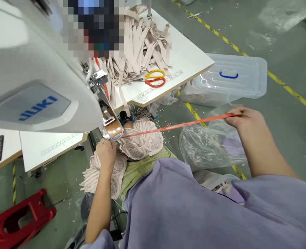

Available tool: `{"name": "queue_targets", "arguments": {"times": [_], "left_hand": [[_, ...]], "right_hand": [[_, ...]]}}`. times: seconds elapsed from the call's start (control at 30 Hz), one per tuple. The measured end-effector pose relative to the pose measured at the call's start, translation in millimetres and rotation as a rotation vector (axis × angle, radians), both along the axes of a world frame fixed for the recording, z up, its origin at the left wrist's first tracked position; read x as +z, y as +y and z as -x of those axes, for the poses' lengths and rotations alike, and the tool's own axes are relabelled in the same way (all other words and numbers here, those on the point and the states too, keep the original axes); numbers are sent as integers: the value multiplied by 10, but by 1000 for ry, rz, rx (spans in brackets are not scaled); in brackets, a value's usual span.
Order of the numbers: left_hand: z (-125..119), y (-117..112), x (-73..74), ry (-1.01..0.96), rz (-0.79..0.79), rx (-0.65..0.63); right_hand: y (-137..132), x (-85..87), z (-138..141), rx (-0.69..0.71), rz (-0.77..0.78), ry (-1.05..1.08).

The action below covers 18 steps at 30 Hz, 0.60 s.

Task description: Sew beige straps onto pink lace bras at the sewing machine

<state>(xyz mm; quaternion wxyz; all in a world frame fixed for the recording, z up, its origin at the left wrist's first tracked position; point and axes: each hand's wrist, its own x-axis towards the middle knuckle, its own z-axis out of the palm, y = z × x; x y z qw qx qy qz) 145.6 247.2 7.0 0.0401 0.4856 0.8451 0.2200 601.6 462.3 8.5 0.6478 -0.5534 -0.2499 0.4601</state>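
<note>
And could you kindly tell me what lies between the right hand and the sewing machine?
In the head view, an orange strip stretches straight between the right hand and the sewing machine, crossing in front of lace cups.

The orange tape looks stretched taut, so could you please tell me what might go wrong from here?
The taut orange tape might slip from the right grip. The left grip appears close to the JUKI sewing machine, so it could get pinched if the machine runs. One beige strap hangs over the edge of the white table and could be snagged.
</note>
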Motion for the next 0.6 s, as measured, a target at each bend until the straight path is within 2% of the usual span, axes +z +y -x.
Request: {"name": "queue_targets", "arguments": {"times": [0.07,0.13,0.23,0.3,0.33,0.4,0.43,0.47,0.53,0.6], "left_hand": [[-197,79,12,-76,-9,-32],[-374,119,68,-160,-22,-67],[-500,110,195,-265,-41,-96],[-506,82,270,-302,-60,-92],[-502,63,298,-313,-69,-91],[-504,12,343,-320,-82,-94],[-512,-21,363,-317,-88,-97],[-524,-57,383,-309,-95,-97],[-545,-136,431,-291,-110,-94],[-551,-212,483,-276,-119,-90]], "right_hand": [[-81,-33,11,79,107,2],[-255,-71,149,228,188,-1],[-622,-106,523,491,285,-15],[-903,-53,845,648,305,-48],[-1046,4,1018,753,303,-67],[-1312,151,1377,1155,218,-110],[-1424,223,1556,1325,184,-52],[-1514,281,1729,1434,185,21],[-1624,334,2042,1518,222,190],[-1652,306,2290,1514,255,288]]}}
